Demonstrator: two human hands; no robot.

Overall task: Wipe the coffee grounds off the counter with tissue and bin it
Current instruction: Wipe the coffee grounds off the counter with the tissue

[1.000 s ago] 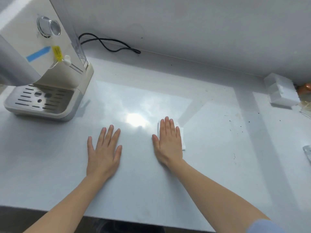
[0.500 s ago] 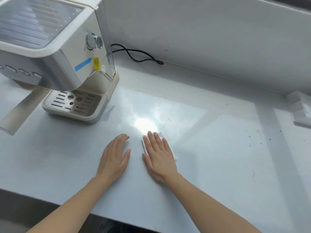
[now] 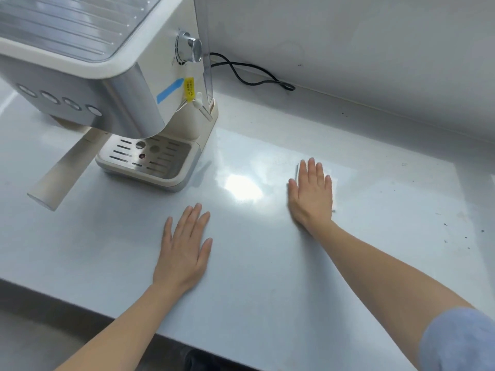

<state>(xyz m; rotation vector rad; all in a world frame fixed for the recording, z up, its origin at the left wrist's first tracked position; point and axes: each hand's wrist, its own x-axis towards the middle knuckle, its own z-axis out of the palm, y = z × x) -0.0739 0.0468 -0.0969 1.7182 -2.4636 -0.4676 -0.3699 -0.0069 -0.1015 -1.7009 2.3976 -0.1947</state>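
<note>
- White tissue (image 3: 334, 187), folded flat, lies on the counter (image 3: 254, 277) under the right hand (image 3: 310, 195); only a strip of it shows along the hand's right side and a sliver by the fingertips
- The right hand is spread flat, palm down, fingers straight and together, pressing on the tissue rather than gripping it
- The left hand (image 3: 184, 249) lies flat and released on the bare counter, palm down, fingers slightly fanned, holding nothing; it sits nearer the front edge and well apart from the right hand
- Dark coffee grounds (image 3: 455, 231) speckle the pale grey surface to the right of the tissue, apart from it; a few more specks dot the strip near the wall
- A cream and silver coffee machine (image 3: 120, 84) stands at the back left, its drip tray (image 3: 150, 156) facing the front, with a blue tape strip (image 3: 168, 90) and a yellow tag (image 3: 189, 89) on its side
- A black cable (image 3: 254, 76) loops along the wall behind the machine
- A blue sleeve (image 3: 460, 341) covers the right upper arm at the lower right corner
</note>
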